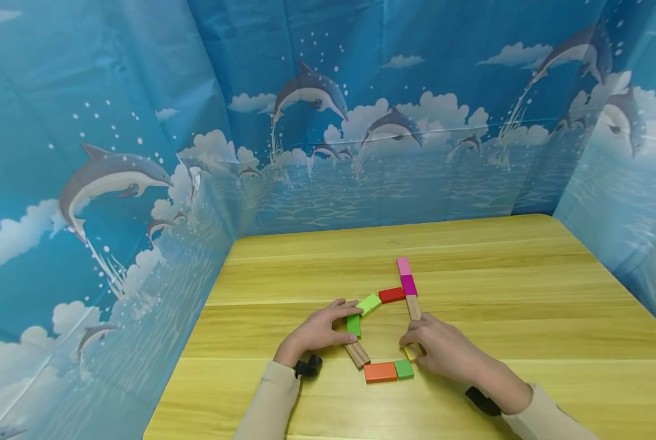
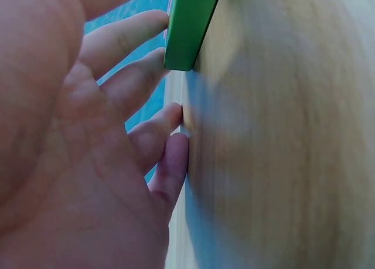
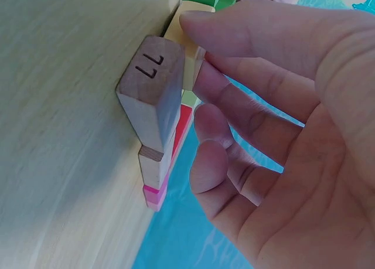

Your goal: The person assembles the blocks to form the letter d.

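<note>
My left hand (image 1: pixel 324 327) spans a green block (image 1: pixel 353 326), thumb at its near end and index finger at its far end. In the left wrist view, the fingertips lie along the side of that block, and the lower fingers rest near the table. My right hand (image 1: pixel 443 345) pinches a yellow block (image 1: pixel 411 352) between thumb and index finger; the other fingers hang loosely curled. Right beside the yellow block in the right wrist view stands a wooden block (image 3: pixel 149 75) with marks on its end, mostly hidden by the hand in the head view.
Several blocks form a ring with a tail: lime (image 1: pixel 369 304), red (image 1: pixel 391 295), magenta (image 1: pixel 408 285), pink (image 1: pixel 403 266), wooden pieces (image 1: pixel 358 354), orange (image 1: pixel 380 372) and a small green one (image 1: pixel 404 369). Dolphin-printed curtains (image 1: pixel 317 153) hang around the wooden table (image 1: pixel 306 256).
</note>
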`<state>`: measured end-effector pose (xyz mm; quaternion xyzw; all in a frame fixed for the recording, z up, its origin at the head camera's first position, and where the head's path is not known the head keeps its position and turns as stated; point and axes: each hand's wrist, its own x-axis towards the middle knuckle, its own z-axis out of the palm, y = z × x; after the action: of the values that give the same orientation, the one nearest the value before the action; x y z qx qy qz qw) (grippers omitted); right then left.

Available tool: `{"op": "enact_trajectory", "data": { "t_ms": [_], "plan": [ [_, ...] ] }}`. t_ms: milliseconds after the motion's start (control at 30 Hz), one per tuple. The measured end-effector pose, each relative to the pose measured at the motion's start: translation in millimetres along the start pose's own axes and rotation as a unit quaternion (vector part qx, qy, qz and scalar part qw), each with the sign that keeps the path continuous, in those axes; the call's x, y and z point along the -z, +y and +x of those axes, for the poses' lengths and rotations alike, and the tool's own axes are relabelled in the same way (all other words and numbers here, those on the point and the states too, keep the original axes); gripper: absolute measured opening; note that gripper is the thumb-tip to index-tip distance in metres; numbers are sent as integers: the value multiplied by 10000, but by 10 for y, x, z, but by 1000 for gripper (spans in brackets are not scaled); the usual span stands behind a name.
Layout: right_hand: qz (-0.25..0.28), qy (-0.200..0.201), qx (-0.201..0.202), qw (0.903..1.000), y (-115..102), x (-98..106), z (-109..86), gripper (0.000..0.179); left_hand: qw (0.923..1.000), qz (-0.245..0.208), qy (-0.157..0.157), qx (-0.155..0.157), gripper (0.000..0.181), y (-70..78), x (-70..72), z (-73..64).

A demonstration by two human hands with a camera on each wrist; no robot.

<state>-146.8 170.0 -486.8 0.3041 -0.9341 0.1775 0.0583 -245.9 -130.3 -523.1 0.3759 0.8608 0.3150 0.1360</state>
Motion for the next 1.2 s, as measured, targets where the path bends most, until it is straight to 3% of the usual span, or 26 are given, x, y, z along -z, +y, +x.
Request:
{"op": "enact_trajectory", "data": {
  "t_ms": [1200],
  "plan": [
    [92, -40, 42, 9999, -81, 27, -156, 39, 10000, -9, -25, -30, 64, -18, -4, -2]
  ]
}}
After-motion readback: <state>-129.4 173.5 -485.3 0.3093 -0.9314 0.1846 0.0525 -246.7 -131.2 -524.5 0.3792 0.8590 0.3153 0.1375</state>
